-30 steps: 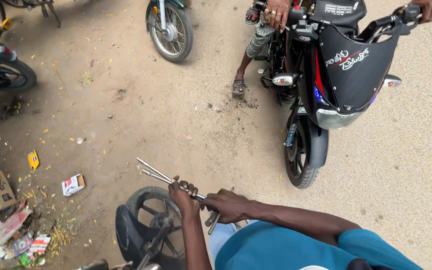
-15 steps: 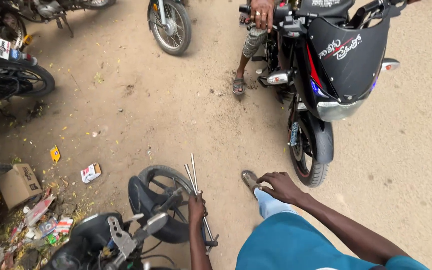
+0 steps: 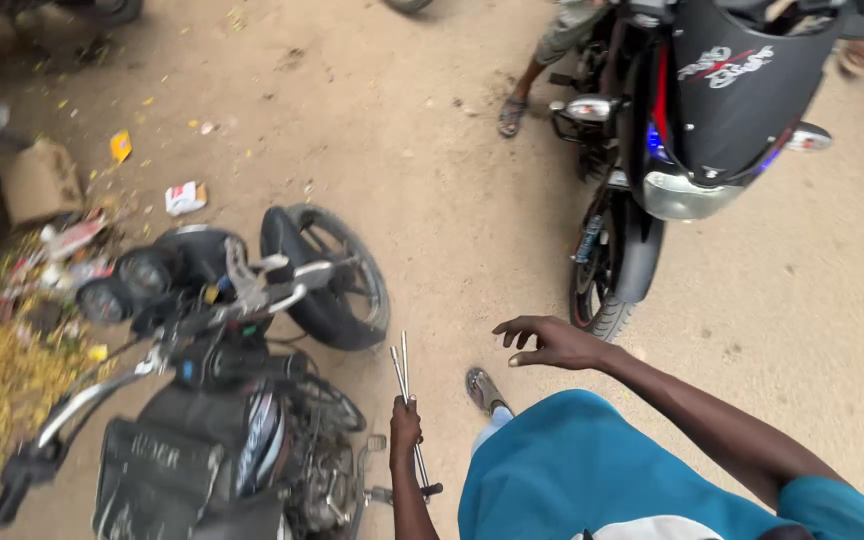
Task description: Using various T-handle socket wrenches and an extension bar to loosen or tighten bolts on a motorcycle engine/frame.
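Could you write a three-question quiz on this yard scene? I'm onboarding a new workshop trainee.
1. True or false: the left hand grips thin metal rods.
2. The open right hand is: A) on a handlebar, B) in the air, touching nothing, C) holding a wrench.
3. Which is nearest the rods: the stripped black motorcycle or the upright black motorcycle with red trim?

Key: 1 true; 2 B; 3 the stripped one.

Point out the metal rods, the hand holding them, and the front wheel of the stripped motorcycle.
metal rods [image 3: 402, 365], head view, upper free ends.
left hand [image 3: 405, 425], head view, back of the fist.
front wheel [image 3: 327, 275], head view, tyre and spokes.
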